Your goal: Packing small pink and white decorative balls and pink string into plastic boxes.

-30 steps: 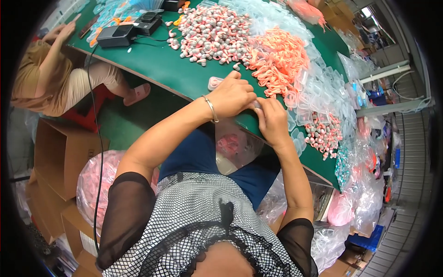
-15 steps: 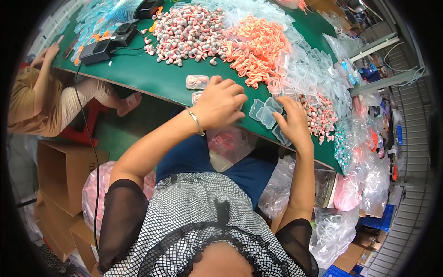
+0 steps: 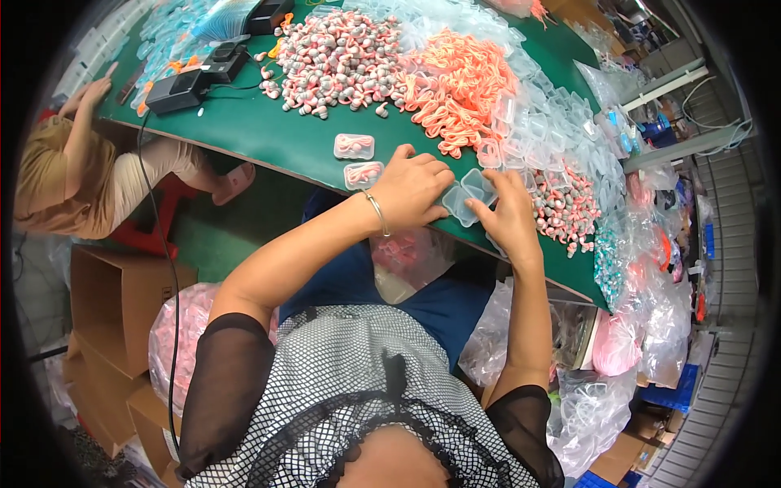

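My right hand [image 3: 508, 207] grips a small clear plastic case [image 3: 464, 207], its lid swung open, at the table's near edge. Close to the left side of that case is my left hand [image 3: 415, 191], fingers curled together; what lies in them is hidden. Left of it, two closed clear cases [image 3: 354, 146] [image 3: 363, 174] lie one behind the other, each with a pink cord and plugs inside. Another clear piece lies partly under my right hand.
Across the green table [image 3: 252, 130] spread a heap of grey-and-pink earplugs [image 3: 338, 61], orange cords [image 3: 460, 85], many clear cases [image 3: 541, 130] and a smaller plug pile [image 3: 565, 207]. Black devices [image 3: 179, 91] with a cable stand left. Another person [image 3: 61, 175] sits at far left.
My left hand has moved right, toward the open case, uncovering the nearer closed case. My right hand has taken hold of the open case, which sits slightly higher and turned.
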